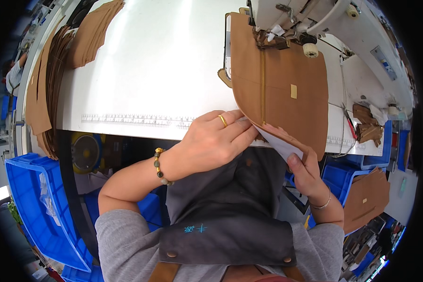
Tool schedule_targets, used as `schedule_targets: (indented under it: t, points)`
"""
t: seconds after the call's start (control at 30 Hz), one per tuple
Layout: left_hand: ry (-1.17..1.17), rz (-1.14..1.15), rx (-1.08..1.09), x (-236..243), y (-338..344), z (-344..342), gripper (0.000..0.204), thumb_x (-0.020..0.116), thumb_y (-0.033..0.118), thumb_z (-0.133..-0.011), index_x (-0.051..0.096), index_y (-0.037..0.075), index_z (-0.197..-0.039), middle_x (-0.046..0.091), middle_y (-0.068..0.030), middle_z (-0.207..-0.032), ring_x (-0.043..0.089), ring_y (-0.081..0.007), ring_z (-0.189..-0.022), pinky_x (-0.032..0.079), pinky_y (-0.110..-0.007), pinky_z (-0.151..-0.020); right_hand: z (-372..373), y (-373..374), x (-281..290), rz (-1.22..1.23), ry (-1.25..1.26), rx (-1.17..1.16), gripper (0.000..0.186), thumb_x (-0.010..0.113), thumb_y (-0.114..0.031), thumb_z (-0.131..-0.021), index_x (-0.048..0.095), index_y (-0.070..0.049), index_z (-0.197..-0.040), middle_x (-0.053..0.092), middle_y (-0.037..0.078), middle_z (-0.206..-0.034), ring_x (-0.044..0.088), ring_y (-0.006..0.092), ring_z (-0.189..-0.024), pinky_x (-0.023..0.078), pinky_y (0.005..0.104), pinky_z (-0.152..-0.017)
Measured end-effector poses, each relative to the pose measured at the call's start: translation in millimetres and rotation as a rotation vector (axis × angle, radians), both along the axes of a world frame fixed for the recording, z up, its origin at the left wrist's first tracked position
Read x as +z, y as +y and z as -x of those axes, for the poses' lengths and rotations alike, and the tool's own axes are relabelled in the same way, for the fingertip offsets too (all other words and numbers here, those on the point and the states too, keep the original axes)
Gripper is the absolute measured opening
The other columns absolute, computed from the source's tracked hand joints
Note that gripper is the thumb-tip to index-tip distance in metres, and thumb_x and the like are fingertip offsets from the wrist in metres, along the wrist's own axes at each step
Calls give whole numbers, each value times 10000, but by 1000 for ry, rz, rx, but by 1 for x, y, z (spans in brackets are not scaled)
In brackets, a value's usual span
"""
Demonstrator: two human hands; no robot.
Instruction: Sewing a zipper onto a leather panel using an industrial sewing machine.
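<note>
A brown leather-like panel (286,61) lies on the white table, its far part beneath the head of a sewing machine (286,23). A yellowish zipper-like strip (263,89) runs down it, and a small cream tag (293,91) sits on its surface. My left hand (221,141), wearing a ring and a beaded bracelet, grips the panel's near left edge with fingers together. My right hand (308,171) holds the near edge turned up between thumb and fingers. A white flap (282,143) shows under that edge; whether it is lining or paper I cannot tell.
Stacks of brown pieces (49,89) stand at the table's left end. A printed ruler (131,120) runs along the front edge. Blue crates (47,202) flank me. Brown scraps (369,124) lie to the right, above more brown panels (366,197).
</note>
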State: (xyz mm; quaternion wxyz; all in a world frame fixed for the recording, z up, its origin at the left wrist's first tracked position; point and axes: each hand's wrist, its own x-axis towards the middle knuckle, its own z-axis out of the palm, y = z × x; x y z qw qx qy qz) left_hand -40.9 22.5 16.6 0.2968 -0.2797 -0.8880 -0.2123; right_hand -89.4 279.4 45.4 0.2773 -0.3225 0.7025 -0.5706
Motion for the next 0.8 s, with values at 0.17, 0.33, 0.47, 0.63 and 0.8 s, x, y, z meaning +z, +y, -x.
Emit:
schedule_targets:
  t: [0.17, 0.33, 0.47, 0.63, 0.8]
  points:
    - [43, -6, 16, -3, 2, 0, 276, 738, 76, -736, 774, 39, -1007, 758, -59, -991, 741, -200, -945, 599, -314, -769, -2, 1, 5, -31, -10, -13, 611, 430, -416, -1111, 563, 49, -1484, 579, 186, -1540, 458, 324, -1513, 238, 490, -1283]
    - [-78, 53, 112, 8, -3, -3, 309, 763, 84, -714, 790, 68, -1021, 703, 3, -932, 629, -166, -795, 513, -296, -645, -3, 4, 5, -50, -23, -27, 615, 425, -419, -1112, 563, 51, -1483, 581, 186, -1538, 462, 322, -1510, 239, 485, -1283]
    - [-30, 111, 98, 4, -5, -2, 307, 770, 95, -717, 790, 82, -1023, 699, 6, -960, 605, -165, -796, 487, -291, -628, -3, 3, 5, -37, -31, -35, 615, 425, -415, -1111, 562, 56, -1482, 580, 187, -1539, 462, 319, -1510, 238, 484, -1284]
    - [169, 7, 70, -7, 7, 6, 220, 708, 149, -709, 773, 72, -904, 650, -5, -914, 605, -180, -871, 448, -285, -624, -1, 3, 1, -22, -59, -42, 628, 437, -433, -1103, 568, 53, -1478, 580, 190, -1537, 464, 323, -1508, 244, 480, -1282]
    - [32, 173, 41, 0, 16, -6, 209, 668, 138, -744, 743, 23, -902, 712, -93, -995, 659, -264, -1038, 474, -309, -665, 19, 25, 4, 15, 247, 35, 772, 327, -606, -1104, 607, 25, -1449, 565, 204, -1545, 463, 338, -1505, 276, 472, -1267]
